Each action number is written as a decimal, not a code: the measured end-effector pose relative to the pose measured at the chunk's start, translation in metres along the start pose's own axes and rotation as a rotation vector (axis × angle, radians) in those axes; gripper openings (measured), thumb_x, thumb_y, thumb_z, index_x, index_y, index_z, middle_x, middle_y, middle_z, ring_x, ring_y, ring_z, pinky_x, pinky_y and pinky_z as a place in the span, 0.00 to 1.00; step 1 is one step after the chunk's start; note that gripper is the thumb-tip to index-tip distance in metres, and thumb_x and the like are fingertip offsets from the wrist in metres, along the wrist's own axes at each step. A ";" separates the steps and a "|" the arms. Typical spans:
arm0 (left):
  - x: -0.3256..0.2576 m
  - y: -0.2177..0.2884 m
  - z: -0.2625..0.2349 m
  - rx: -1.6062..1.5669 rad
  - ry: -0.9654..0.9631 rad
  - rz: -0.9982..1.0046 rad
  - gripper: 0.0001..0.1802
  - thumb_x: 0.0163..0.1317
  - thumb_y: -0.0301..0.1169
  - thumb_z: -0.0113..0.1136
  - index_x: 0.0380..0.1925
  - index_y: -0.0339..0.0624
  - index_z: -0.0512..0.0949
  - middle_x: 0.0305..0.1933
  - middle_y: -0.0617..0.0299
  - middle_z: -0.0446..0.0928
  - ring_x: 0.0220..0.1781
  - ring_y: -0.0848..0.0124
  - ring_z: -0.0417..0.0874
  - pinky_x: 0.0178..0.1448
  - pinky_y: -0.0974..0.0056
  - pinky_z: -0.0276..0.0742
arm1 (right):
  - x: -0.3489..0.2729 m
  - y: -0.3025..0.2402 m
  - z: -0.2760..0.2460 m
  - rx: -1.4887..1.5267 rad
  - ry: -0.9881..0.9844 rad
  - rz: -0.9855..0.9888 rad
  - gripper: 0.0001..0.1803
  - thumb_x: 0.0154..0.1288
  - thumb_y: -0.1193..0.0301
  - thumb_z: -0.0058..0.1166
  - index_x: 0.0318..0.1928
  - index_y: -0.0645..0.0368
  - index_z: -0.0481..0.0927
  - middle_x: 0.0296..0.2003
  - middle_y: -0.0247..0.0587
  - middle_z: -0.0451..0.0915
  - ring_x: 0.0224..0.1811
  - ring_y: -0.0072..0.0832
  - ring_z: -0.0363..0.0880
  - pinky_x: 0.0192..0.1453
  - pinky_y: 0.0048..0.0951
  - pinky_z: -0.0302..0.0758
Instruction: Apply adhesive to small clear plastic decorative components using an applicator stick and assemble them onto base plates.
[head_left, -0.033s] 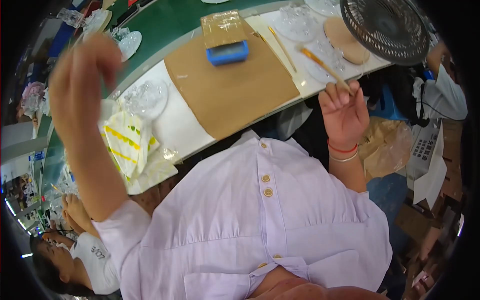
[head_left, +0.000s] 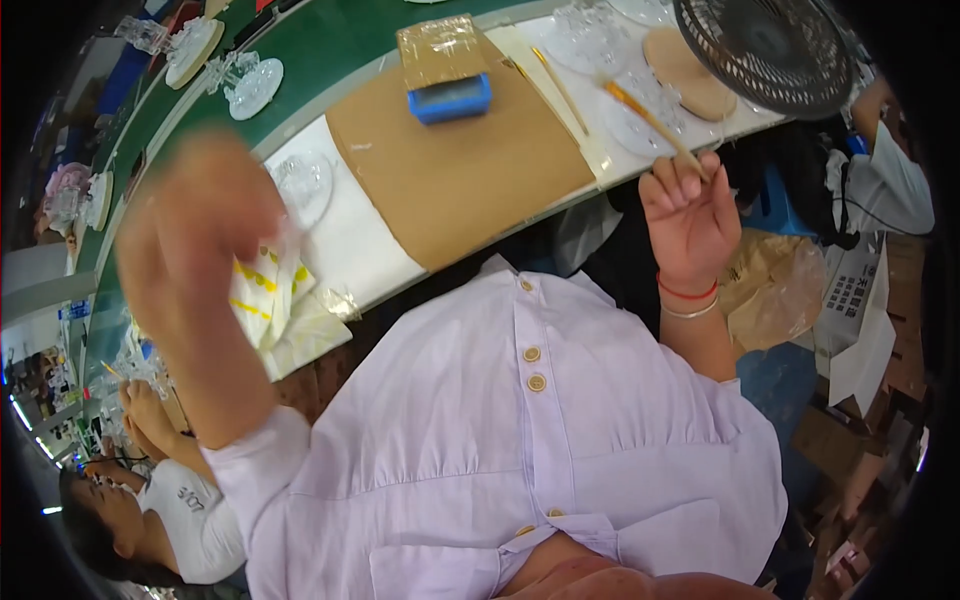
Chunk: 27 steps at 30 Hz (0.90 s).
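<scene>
My right hand [head_left: 690, 205] is closed around the wooden handle of a paintbrush [head_left: 648, 118], its bristle end pointing up and left over clear plastic pieces. My left hand [head_left: 205, 205] is smeared by motion above the left end of the white table. Its fingers cannot be made out, nor whether they hold anything. Beside it lies a round white disc with a clear piece on it [head_left: 303, 185], partly hidden by the hand. A white cloth with yellow marks [head_left: 275, 290] sits just below that hand. Between my hands, a blue box with a cardboard cover [head_left: 450, 103] rests on a brown cardboard sheet [head_left: 460, 185].
A green belt [head_left: 330, 48] runs behind the table, carrying discs with clear pieces [head_left: 254, 88]. At the right stand a black fan [head_left: 768, 55] and a tan oval pad [head_left: 685, 75]. Another brush [head_left: 560, 90] lies by the sheet. A co-worker [head_left: 190, 525] sits at lower left.
My left hand has come down and slightly right, from over the belt's edge toward the disc and cloth. My right hand still holds the paintbrush and has barely moved.
</scene>
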<state>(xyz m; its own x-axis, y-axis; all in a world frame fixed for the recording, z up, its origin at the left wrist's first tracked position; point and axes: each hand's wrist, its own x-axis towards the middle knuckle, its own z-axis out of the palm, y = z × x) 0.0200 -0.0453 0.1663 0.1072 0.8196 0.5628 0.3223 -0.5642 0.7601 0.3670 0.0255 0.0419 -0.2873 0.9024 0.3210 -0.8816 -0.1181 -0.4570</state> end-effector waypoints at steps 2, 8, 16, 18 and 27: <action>-0.049 0.031 0.043 -0.456 -0.348 0.234 0.26 0.69 0.50 0.52 0.35 0.33 0.83 0.28 0.60 0.79 0.23 0.69 0.75 0.24 0.67 0.67 | -0.007 -0.007 0.002 0.057 -0.007 0.035 0.11 0.75 0.68 0.41 0.46 0.61 0.74 0.30 0.36 0.70 0.33 0.25 0.61 0.42 0.26 0.62; -0.110 0.121 0.106 -0.901 -0.519 0.323 0.20 0.68 0.48 0.55 0.43 0.43 0.82 0.30 0.54 0.78 0.17 0.76 0.70 0.20 0.74 0.63 | -0.025 -0.011 0.018 0.036 -0.067 0.127 0.11 0.73 0.68 0.43 0.45 0.62 0.76 0.30 0.37 0.71 0.33 0.26 0.61 0.42 0.26 0.62; -0.140 0.167 0.125 -0.857 -0.414 0.290 0.16 0.69 0.42 0.57 0.39 0.38 0.82 0.31 0.53 0.78 0.16 0.75 0.70 0.19 0.74 0.61 | -0.035 0.000 0.018 0.147 -0.184 0.237 0.12 0.72 0.67 0.45 0.45 0.63 0.76 0.30 0.37 0.70 0.34 0.26 0.62 0.42 0.27 0.62; -0.145 0.161 0.117 -0.697 -0.403 0.230 0.12 0.63 0.36 0.65 0.36 0.35 0.81 0.30 0.54 0.78 0.18 0.74 0.72 0.20 0.73 0.62 | -0.034 0.003 0.014 0.156 -0.152 0.189 0.12 0.72 0.67 0.45 0.46 0.63 0.76 0.30 0.37 0.70 0.34 0.26 0.62 0.42 0.27 0.62; -0.182 0.123 0.093 -0.493 0.011 -0.027 0.16 0.60 0.41 0.67 0.25 0.39 0.78 0.22 0.60 0.76 0.14 0.74 0.67 0.19 0.68 0.59 | -0.040 0.007 -0.011 0.218 -0.151 0.150 0.13 0.73 0.68 0.43 0.46 0.64 0.78 0.31 0.39 0.73 0.34 0.27 0.62 0.42 0.27 0.63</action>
<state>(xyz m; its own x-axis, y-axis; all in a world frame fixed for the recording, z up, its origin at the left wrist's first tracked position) 0.1278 -0.2546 0.1272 0.0941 0.8352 0.5419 -0.1589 -0.5247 0.8363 0.3765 -0.0066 0.0174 -0.4587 0.7981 0.3908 -0.8798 -0.3462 -0.3256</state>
